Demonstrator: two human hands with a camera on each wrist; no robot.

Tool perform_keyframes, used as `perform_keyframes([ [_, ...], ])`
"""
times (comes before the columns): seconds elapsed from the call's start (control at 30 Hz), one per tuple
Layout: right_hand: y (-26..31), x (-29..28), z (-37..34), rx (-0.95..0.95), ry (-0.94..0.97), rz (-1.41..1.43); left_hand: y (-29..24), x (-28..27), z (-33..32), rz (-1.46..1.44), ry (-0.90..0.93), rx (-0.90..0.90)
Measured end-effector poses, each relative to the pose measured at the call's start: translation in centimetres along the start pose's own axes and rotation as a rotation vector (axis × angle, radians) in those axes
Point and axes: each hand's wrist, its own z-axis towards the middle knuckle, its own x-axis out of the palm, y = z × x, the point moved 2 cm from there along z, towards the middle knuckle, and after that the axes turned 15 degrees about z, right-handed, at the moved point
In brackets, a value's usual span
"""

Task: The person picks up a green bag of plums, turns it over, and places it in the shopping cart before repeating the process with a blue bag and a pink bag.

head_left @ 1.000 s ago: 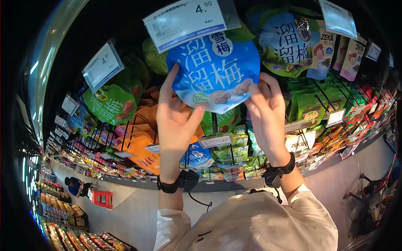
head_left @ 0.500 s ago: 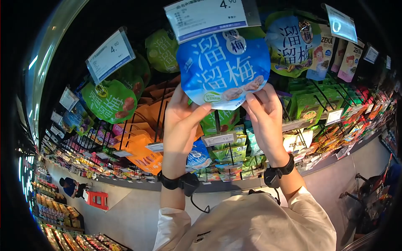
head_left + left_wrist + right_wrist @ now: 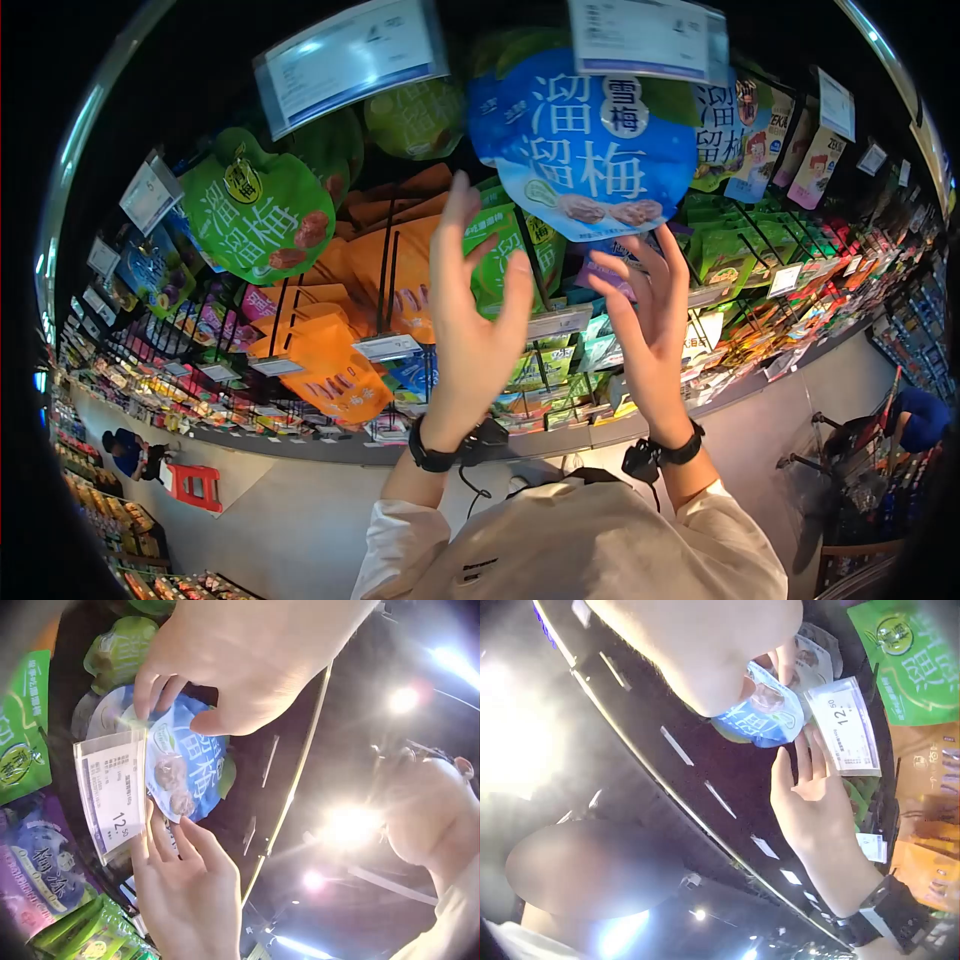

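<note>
A blue snack pouch (image 3: 585,150) with pictured dried plums near its bottom hangs on the rack, its top partly covered by a price tag (image 3: 650,40). My left hand (image 3: 475,320) is raised left of the pouch and below it, fingers apart and empty in the head view. Just under the pouch's lower edge is my right hand (image 3: 645,320), with fingers spread and loosely bent, the fingertips right at that edge. The left wrist view shows the pouch (image 3: 184,761) close to both hands, beside a tag (image 3: 112,795) reading 12.50.
Green pouches (image 3: 255,215) hang at the left, orange bags (image 3: 330,370) below them. More packets fill the curved rack to the right. On the floor at lower left are a red stool (image 3: 192,487) and a person (image 3: 130,455); a cart (image 3: 850,450) stands at lower right.
Both hands gripped the blue pouch by its lower edge earlier. Now the left hand has come off it and the right hand's grip has loosened. The head view has shifted.
</note>
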Motion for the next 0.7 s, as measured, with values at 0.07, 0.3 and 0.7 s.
perform_keyframes([
  [0.07, 0.2, -0.1, -1.2, 0.021, -0.015, -0.114, -0.1, -0.4, -0.7, 0.105, -0.039, 0.083],
  [0.3, 1.3, -3.6, -8.5, -0.001, -0.133, -0.332, -0.3, -1.6, -2.6, -0.023, 0.163, 0.181],
  [0.7, 12.4, -11.1, -24.3, 0.006, -0.556, -0.852, 1.4, -0.1, -11.5, -0.195, 0.537, 0.193],
])
